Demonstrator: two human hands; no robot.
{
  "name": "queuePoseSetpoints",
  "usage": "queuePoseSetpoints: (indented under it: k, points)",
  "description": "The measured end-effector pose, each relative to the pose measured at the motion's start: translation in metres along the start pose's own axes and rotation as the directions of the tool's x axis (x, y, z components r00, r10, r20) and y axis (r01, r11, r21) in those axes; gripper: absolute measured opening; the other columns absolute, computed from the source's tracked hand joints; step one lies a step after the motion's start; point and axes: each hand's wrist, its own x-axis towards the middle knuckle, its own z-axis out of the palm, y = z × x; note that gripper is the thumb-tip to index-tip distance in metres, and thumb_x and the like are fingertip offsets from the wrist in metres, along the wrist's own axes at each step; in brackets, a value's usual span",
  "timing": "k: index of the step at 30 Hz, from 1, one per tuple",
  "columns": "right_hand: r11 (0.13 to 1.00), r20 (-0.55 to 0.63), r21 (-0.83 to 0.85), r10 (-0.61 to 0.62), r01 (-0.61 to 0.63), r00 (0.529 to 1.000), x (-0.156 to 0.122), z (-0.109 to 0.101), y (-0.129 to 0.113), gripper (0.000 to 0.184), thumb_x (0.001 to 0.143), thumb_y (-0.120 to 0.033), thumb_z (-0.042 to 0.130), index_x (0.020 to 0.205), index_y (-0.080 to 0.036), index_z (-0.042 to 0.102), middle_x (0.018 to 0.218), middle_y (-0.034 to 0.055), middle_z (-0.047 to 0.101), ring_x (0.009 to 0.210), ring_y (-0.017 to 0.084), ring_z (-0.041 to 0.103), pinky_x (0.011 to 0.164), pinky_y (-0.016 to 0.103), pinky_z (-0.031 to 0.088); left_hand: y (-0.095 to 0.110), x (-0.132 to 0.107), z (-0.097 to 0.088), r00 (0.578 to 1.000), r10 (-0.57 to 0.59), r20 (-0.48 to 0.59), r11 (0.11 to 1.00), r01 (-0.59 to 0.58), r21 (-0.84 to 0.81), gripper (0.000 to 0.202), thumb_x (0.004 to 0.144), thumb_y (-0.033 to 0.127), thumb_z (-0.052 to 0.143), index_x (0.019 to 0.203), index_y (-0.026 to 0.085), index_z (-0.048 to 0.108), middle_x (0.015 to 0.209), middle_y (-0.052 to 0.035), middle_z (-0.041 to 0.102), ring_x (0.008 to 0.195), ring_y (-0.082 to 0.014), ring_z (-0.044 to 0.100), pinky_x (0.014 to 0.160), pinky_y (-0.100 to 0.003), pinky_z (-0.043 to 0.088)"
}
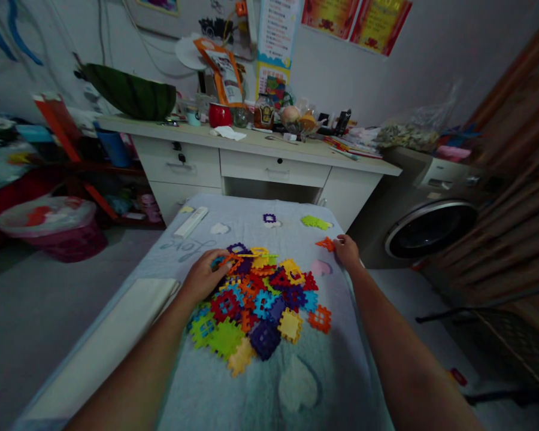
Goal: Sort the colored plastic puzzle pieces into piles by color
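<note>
A heap of coloured plastic interlocking tiles (pixel 260 299) lies in the middle of a light blue cloth (pixel 251 389) over a narrow table. My left hand (pixel 205 274) rests on the heap's left edge, fingers curled on an orange tile (pixel 228 259). My right hand (pixel 347 250) is at the cloth's right edge, pinching another orange tile (pixel 326 243) lying there. A purple tile (pixel 269 218) and a green tile (pixel 316 222) lie apart near the far end.
A white remote (pixel 191 222) lies at the cloth's far left. Beyond stands a cluttered white desk (pixel 269 161) with drawers. A washing machine (pixel 431 221) is to the right, a pink bin (pixel 54 230) on the floor to the left.
</note>
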Motion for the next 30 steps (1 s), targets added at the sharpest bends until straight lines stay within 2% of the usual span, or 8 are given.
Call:
queuePoseSetpoints:
  k: [3,6,10,15,20,26,28,30]
  points:
    - [0.985,0.033,-0.150,-0.077,0.081,0.996,-0.008,0.004,0.000,0.047,0.075,-0.035,0.066,0.116,-0.012,0.064,0.106,0.0146,0.068,0.092,0.024,0.063,0.079,0.032,0.047,0.001,0.000,0.000,1.000,0.005,-0.010,1.000,-0.005,-0.002,0.040,0.077,0.050,0.058,0.104,0.021,0.066,0.116,-0.0081,0.066,0.114,-0.0271,0.059,0.105,-0.043,0.042]
    - [0.954,0.058,-0.256,-0.143,0.153,0.988,-0.013,0.006,0.000,0.041,0.077,-0.024,0.063,0.116,-0.013,0.064,0.106,0.0144,0.068,0.098,0.025,0.062,0.086,0.033,0.046,0.001,0.000,0.000,1.000,0.006,-0.008,1.000,-0.006,0.001,0.039,0.077,0.050,0.058,0.102,0.021,0.067,0.116,-0.0080,0.066,0.113,-0.0272,0.059,0.105,-0.042,0.042]
    - [0.938,0.102,-0.255,-0.215,0.234,0.971,-0.009,0.006,0.001,0.038,0.079,-0.011,0.051,0.113,-0.015,0.066,0.116,0.0125,0.067,0.106,0.023,0.060,0.093,0.031,0.043,-0.002,0.001,0.001,1.000,0.002,0.004,1.000,-0.002,-0.001,0.043,0.078,0.051,0.058,0.106,0.020,0.066,0.118,-0.0088,0.065,0.113,-0.0269,0.059,0.106,-0.043,0.041]
    - [0.889,0.144,-0.298,-0.318,0.347,0.937,-0.004,0.005,0.001,0.044,0.076,-0.002,0.043,0.111,-0.013,0.068,0.116,0.0127,0.067,0.112,0.023,0.058,0.098,0.033,0.042,-0.004,0.001,0.001,1.000,0.011,0.013,1.000,-0.011,-0.001,0.042,0.078,0.051,0.058,0.107,0.021,0.065,0.119,-0.0081,0.065,0.115,-0.0266,0.058,0.106,-0.042,0.041]
    - [0.884,0.092,-0.372,-0.268,0.283,0.959,-0.011,0.007,0.000,0.040,0.080,-0.009,0.049,0.114,-0.011,0.069,0.112,0.0184,0.066,0.107,0.028,0.060,0.098,0.038,0.042,-0.004,0.000,0.000,1.000,0.004,0.015,1.000,-0.004,0.009,0.042,0.079,0.051,0.058,0.108,0.021,0.065,0.119,-0.0079,0.065,0.116,-0.0264,0.058,0.106,-0.042,0.041]
    - [0.919,0.067,-0.307,-0.240,0.249,0.968,-0.017,0.010,-0.010,0.039,0.079,-0.010,0.050,0.113,-0.010,0.068,0.110,0.0173,0.065,0.104,0.026,0.060,0.097,0.036,0.044,-0.001,0.000,0.000,1.000,0.010,0.008,1.000,-0.010,0.013,0.039,0.079,0.049,0.058,0.106,0.021,0.066,0.117,-0.0078,0.066,0.113,-0.0262,0.060,0.104,-0.042,0.044]
    - [0.926,0.052,-0.255,-0.274,0.278,0.960,-0.023,0.007,-0.016,0.037,0.078,-0.011,0.052,0.111,-0.011,0.068,0.112,0.0171,0.065,0.107,0.026,0.058,0.098,0.037,0.043,0.001,0.000,-0.001,1.000,0.014,0.008,1.000,-0.014,0.012,0.039,0.079,0.049,0.058,0.105,0.021,0.066,0.115,-0.0074,0.067,0.112,-0.0259,0.061,0.102,-0.041,0.045]
    - [0.924,0.112,-0.180,-0.323,0.339,0.940,-0.034,0.001,-0.023,0.035,0.077,-0.012,0.054,0.110,-0.013,0.067,0.113,0.0152,0.065,0.105,0.025,0.059,0.097,0.037,0.045,0.002,0.000,-0.001,1.000,0.013,0.003,1.000,-0.013,0.015,0.039,0.079,0.049,0.057,0.105,0.021,0.066,0.115,-0.0074,0.066,0.111,-0.0258,0.061,0.102,-0.041,0.045]
